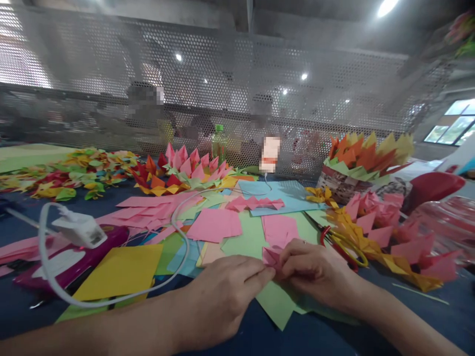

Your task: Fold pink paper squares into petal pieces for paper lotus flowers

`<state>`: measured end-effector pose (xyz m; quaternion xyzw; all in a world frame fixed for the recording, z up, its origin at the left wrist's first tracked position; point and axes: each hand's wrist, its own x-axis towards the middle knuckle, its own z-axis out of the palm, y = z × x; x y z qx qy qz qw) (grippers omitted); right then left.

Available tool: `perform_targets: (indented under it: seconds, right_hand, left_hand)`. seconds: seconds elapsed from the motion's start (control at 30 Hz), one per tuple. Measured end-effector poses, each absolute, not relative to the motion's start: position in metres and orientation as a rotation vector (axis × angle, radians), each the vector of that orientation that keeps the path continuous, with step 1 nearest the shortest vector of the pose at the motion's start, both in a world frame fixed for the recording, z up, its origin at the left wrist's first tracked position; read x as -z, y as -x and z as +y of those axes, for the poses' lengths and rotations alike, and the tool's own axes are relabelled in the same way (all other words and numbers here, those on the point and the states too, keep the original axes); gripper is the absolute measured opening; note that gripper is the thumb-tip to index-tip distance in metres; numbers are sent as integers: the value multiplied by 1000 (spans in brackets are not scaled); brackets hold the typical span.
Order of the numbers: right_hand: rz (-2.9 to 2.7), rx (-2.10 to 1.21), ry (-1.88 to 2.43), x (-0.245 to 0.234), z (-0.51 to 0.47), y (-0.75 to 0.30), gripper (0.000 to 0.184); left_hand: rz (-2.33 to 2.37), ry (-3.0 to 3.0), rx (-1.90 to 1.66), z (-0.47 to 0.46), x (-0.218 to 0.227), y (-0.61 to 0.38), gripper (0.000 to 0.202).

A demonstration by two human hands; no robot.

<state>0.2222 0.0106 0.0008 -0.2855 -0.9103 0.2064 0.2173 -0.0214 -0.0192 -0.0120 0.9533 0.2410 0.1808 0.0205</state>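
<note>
My left hand (pixel 222 294) and my right hand (pixel 315 272) meet low in the middle of the view, over a light green sheet (pixel 274 301). Both pinch a small folded pink paper piece (pixel 270 257) between their fingertips. The left fingers press its left edge, the right fingers curl round its right side. Flat pink squares (pixel 214 225) lie just behind it, and red-handled scissors (pixel 341 244) rest right of my right hand.
A yellow sheet (pixel 120 271) lies at left beside a white charger (pixel 79 228) with its cable (pixel 174 277) looping over the papers. Heaps of folded coloured pieces (pixel 74 170) fill the back left. A paper-flower basket (pixel 356 170) stands back right. A perforated metal screen (pixel 237 99) closes the rear.
</note>
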Motion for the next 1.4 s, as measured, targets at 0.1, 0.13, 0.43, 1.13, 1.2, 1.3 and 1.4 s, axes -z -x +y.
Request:
perform_targets:
  seconds: [0.1,0.13,0.43,1.13,1.2,1.3,1.4]
  right_hand:
    - [-2496,-582,770,0,11,-222,26]
    - [-2487,-584,753,1,12,-222,26]
    - [-2491,-607,746,-2,9,-224,33]
    - [-2599,-363,741,-5,1,-226,30]
    - [-2592,-362,739,-7,1,-226,30]
    - [-2587,-362,738,-8,1,-225,31]
    - [-2584,-332,757,-7,2,-227,30]
  left_hand:
    - [774,-2922,-464,-20,11,20,56]
    - [783,-2904,-424,-20,10,19,57]
    - [816,-2853,-307,-22,4,18,60]
    - [804,-3054,-215,-24,2,15,44]
    - [804,-3078,-197,-25,1,15,42]
    - [768,-3109,-200,-25,2,17,39]
    - [755,-3108,-225,-25,3,18,38]
